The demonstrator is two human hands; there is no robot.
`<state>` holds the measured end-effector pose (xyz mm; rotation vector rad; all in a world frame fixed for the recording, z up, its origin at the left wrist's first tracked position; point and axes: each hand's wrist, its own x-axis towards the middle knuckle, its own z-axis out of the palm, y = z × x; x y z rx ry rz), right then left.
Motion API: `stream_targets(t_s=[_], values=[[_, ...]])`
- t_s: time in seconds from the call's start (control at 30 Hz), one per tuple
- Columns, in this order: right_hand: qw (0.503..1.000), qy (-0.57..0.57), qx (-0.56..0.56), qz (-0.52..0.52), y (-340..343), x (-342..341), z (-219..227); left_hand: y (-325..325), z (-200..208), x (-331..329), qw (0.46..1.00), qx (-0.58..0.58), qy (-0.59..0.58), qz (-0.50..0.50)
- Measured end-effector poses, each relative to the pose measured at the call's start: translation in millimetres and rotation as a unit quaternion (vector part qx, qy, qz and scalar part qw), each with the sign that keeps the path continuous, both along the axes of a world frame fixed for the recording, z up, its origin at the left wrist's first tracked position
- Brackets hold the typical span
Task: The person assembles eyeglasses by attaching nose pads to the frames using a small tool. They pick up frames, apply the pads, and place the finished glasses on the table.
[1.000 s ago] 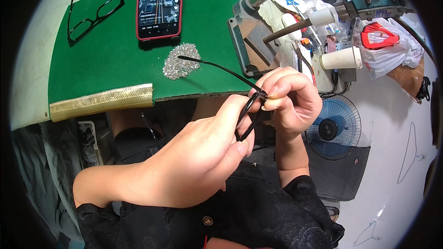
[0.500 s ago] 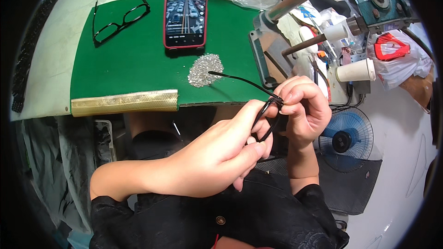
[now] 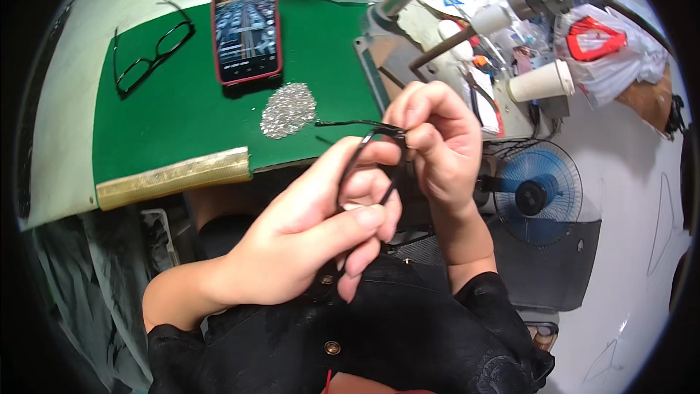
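Note:
Black eyeglasses are held between my two hands in front of the table's edge. My left hand is closed around the front of the frame, its thumb pressed on a rim. At the hinge corner my right hand pinches with thumb and fingertips; whether a small part is between them is hidden. One temple arm sticks out to the left over the green mat. A pile of tiny silvery metal pieces lies on the mat just beyond the temple's tip.
A second pair of black glasses lies on the green mat. A red-cased phone stands beyond the pile. At the right are a hand press, a white cup and a blue fan. A gold strip lines the front edge.
The view has shifted, so the table things sit further left. The glasses have turned in my hands, showing more of the frame's opening. My right hand still pinches the hinge corner.

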<state>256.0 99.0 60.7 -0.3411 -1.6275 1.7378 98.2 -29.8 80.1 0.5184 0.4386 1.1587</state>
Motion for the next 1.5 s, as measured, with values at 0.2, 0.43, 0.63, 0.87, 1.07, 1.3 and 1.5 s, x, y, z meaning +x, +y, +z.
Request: stream_targets(t_s=[0.2,0.43,0.63,0.87,1.07,1.3,1.5], values=[[0.993,-0.002,0.107,-0.044,-2.6,4.0,-0.1,3.1,2.0,1.0,1.0,-0.012,0.019,-0.003],[0.84,-0.064,0.506,-0.187,-3.6,5.5,8.0,0.7,1.1,-2.1,1.0,0.004,0.006,0.006],[0.793,-0.077,0.566,-0.214,0.0,7.3,-0.5,0.9,-0.8,-2.6,1.0,0.008,-0.003,0.008],[0.794,-0.072,0.567,-0.208,-0.4,7.9,0.2,1.5,-0.3,-1.9,1.0,0.002,-0.005,0.012],[0.805,-0.089,0.546,-0.215,-3.5,8.4,-0.3,3.3,-2.9,-0.7,1.0,0.006,-0.005,0.013],[0.86,-0.108,0.454,-0.209,-9.0,11.8,0.5,8.9,0.2,2.3,1.0,0.003,0.002,0.009],[0.936,-0.062,0.284,-0.198,0.5,18.7,-2.4,33.2,13.0,11.0,0.998,0.017,0.06,0.014]])
